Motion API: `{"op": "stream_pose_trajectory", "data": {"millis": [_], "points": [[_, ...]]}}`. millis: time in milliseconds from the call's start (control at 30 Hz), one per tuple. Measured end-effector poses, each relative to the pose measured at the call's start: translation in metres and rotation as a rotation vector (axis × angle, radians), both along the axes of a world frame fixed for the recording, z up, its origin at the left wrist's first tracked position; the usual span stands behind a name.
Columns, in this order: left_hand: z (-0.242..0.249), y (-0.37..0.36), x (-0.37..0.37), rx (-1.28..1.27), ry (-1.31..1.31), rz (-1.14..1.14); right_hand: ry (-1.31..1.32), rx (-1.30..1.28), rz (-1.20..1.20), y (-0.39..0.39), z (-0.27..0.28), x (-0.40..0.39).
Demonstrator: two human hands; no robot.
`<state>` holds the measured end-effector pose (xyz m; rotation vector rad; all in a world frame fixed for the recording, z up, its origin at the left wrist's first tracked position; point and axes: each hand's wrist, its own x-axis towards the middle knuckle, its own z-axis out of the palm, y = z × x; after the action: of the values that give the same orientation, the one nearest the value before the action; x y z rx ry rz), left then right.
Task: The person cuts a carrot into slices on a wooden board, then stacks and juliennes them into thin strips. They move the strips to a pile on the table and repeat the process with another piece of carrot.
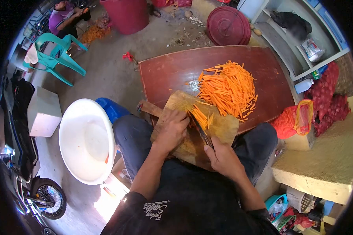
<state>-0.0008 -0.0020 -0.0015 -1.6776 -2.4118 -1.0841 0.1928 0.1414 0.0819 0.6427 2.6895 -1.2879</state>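
My right hand (223,157) is wrapped round the handle of a knife (202,131), its dark blade slanting up and left across a worn wooden cutting board (176,147). Curled fingers of my left hand (172,127) press down on the board right beside the blade, on a carrot mostly hidden under them. Freshly cut carrot sticks (200,117) lie against the blade's far side. Past the board, a large heap of carrot sticks (227,88) rests on the reddish-brown tabletop (164,74).
A big white basin (86,178) with an orange scrap inside stands to my left. A wooden strip (150,108) sticks out from under the board. Red net bags (288,121) sit at the right by a ledge (317,176). Another person (62,19) sits far left beyond a green chair (53,53).
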Motion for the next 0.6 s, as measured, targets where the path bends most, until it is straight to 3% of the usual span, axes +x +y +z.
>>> {"op": "stream_pose_trajectory", "data": {"millis": [300,400,600], "points": [[0.001,0.002,-0.002,-0.006,-0.007,0.000,0.014,0.079,0.028,0.005,-0.012,-0.007],[-0.001,0.000,0.000,0.102,-0.022,0.030,-0.020,-0.121,0.009,0.009,0.006,0.003],[0.000,0.000,0.000,0.026,-0.019,0.071,0.078,-0.042,-0.010,0.008,0.009,0.008]]}}
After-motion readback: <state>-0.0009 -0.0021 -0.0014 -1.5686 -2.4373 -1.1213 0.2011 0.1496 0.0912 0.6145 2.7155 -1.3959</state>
